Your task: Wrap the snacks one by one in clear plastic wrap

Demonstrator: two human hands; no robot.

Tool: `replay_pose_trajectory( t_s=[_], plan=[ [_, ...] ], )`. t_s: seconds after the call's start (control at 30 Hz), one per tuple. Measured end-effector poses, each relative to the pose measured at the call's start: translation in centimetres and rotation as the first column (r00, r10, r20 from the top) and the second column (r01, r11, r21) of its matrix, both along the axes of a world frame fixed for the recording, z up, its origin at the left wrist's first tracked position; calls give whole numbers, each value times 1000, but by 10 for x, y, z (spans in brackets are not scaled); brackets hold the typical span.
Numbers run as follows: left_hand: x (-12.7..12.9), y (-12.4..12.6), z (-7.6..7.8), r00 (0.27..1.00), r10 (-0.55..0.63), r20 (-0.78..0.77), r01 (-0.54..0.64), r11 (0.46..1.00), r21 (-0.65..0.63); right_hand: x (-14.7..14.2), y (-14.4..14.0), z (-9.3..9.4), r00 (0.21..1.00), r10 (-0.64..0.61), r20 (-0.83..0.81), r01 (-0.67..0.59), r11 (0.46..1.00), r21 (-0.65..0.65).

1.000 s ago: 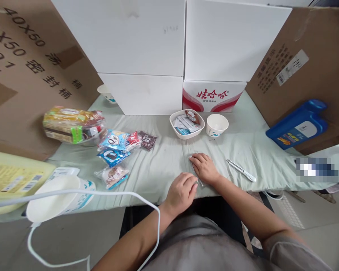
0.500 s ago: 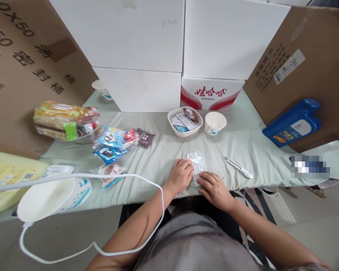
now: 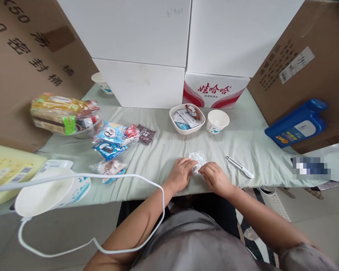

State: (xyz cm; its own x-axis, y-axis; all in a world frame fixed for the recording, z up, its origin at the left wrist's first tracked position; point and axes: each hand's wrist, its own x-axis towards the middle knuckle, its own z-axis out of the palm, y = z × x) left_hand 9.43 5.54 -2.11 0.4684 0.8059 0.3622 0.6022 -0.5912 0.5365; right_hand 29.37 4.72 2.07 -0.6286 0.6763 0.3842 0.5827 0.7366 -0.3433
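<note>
A small clear plastic bag (image 3: pixel 197 157) lies crumpled on the pale green cloth (image 3: pixel 164 150) near the table's front edge. My left hand (image 3: pixel 180 174) pinches its left side and my right hand (image 3: pixel 214 177) pinches its right side, so both hands hold it together. Just right of my right hand lies a silver pen-like tool (image 3: pixel 239 167). Beyond the bag stand a white bowl (image 3: pixel 187 119) with several small sachets in it and a white paper cup (image 3: pixel 217 121).
Snack packets (image 3: pixel 113 137) and a wrapped bread loaf (image 3: pixel 63 114) lie at the left. A white paper bowl (image 3: pixel 49 191) and a white cable (image 3: pixel 101 177) sit front left. White boxes (image 3: pixel 141 45) and cardboard boxes wall the back. A blue bottle (image 3: pixel 298 122) lies at the right.
The hands first pressed flat over the bag, then uncovered it. Now they have drawn closer together and bunched the bag up between the fingertips.
</note>
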Motion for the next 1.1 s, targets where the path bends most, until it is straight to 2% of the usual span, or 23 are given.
replay_pose_trajectory(
  t_s=[0.13,0.23,0.33,0.47,0.63,0.73,0.83,0.9,1.0,1.1],
  plan=[
    [-1,2,-7,997,57,60,-57,998,-3,-11,49,4,994,-65,90,63,998,23],
    [-1,3,-8,996,70,56,-70,998,0,-19,76,-7,968,-90,236,89,996,14],
    [0,3,-5,996,62,60,-62,998,-2,-25,86,-23,943,-89,320,91,996,7],
    [0,4,0,997,57,44,-59,998,36,-25,82,-36,950,-136,280,131,991,37],
    [1,4,2,992,103,67,-107,992,64,-22,83,-38,960,-198,197,191,980,50],
    [2,4,2,991,119,64,-124,989,79,-17,85,-32,960,-278,30,274,957,100],
    [2,4,1,991,119,60,-124,989,86,-11,78,-23,928,-335,-166,359,922,145],
    [2,4,1,988,133,84,-140,987,80,-11,68,-21,953,-257,-162,278,953,121],
    [-1,4,0,962,207,177,-220,974,57,-18,50,-27,995,-96,-18,97,995,26],
    [-4,3,1,929,277,246,-291,957,22,-26,38,-37,991,-117,60,119,992,-32]
  ],
)
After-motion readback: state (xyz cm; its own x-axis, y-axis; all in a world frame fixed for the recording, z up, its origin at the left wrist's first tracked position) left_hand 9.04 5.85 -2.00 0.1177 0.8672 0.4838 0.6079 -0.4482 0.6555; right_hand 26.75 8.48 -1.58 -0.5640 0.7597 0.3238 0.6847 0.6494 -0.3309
